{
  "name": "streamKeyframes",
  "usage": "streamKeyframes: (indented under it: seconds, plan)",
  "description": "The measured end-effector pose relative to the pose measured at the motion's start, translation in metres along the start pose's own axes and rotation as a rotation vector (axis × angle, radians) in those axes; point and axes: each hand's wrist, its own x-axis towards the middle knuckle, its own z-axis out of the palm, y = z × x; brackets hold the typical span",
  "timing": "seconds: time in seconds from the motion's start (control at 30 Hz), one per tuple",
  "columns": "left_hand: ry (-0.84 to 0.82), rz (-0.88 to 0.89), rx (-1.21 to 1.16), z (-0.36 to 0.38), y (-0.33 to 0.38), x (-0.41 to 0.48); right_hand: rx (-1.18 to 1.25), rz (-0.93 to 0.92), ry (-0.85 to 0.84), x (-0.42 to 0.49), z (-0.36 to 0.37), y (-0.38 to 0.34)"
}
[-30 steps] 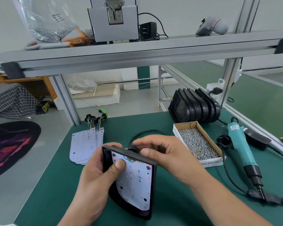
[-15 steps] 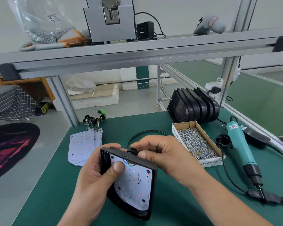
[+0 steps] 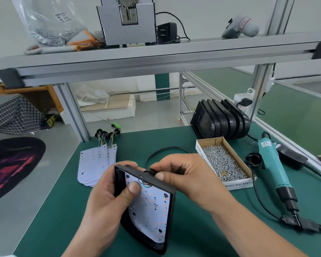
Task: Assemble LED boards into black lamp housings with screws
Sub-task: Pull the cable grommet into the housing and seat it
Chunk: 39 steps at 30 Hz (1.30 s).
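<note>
Green worktop (image 3: 59,210) under an aluminium frame.

Far left: loose stack of LED boards (image 3: 95,164) lying flat, wire tails (image 3: 106,137) fanned toward the back edge.

Left hand (image 3: 104,203): fingers wrapped round the left side of the black lamp housing (image 3: 171,210), thumb (image 3: 134,188) laid flat on the upper part of the LED board (image 3: 150,210) seated inside. The housing is held up off the worktop, open face to the camera, squared end away from the body, rounded end toward it. Just right of the thumb, coloured wires show at the board's top.

Right hand (image 3: 185,175): fingers curled, thumb and forefinger pinching the cable grommet (image 3: 150,172) at the housing's top edge. A black cable (image 3: 167,148) loops out behind the hand onto the worktop.

Right of the hands: open cardboard box (image 3: 238,184) filled with silver screws (image 3: 224,162), sitting apart from the held housing. Behind the box, a row of spare housings (image 3: 220,119) stands on edge, nested.

Far right: teal electric screwdriver (image 3: 272,167) lying on its side, bit end toward the near edge, untouched.
</note>
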Motion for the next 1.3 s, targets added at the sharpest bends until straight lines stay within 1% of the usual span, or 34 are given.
streamKeyframes:
  seconds: [0.27,0.37,0.47,0.53,0.6,0.93,1.03,1.13,1.3]
  plan:
    - [-0.010,0.072,0.105,0.004,0.007,-0.001,-0.089,0.026,0.030,-0.002,-0.004,-0.007]
    - [0.011,0.136,0.223,0.008,0.010,-0.003,-0.058,0.033,-0.060,-0.007,-0.010,-0.017]
    - [0.033,0.217,0.342,0.014,0.013,-0.007,-0.200,0.006,-0.116,-0.009,-0.011,-0.023]
    - [0.068,0.239,0.376,0.017,0.014,-0.009,-0.292,-0.033,-0.091,-0.008,-0.011,-0.023]
    - [0.087,0.249,0.373,0.019,0.014,-0.011,-0.316,-0.064,-0.078,-0.007,-0.010,-0.021]
    - [0.118,0.265,0.398,0.020,0.016,-0.012,-0.296,-0.101,-0.023,-0.006,-0.008,-0.015]
    - [0.139,0.253,0.380,0.019,0.015,-0.012,-0.279,-0.054,-0.049,-0.007,-0.008,-0.015]
    - [0.182,0.233,0.377,0.019,0.013,-0.011,-0.186,0.008,-0.091,-0.007,-0.007,-0.015]
    - [0.161,0.211,0.424,0.018,0.011,-0.011,-0.185,0.022,-0.092,-0.008,-0.007,-0.015]
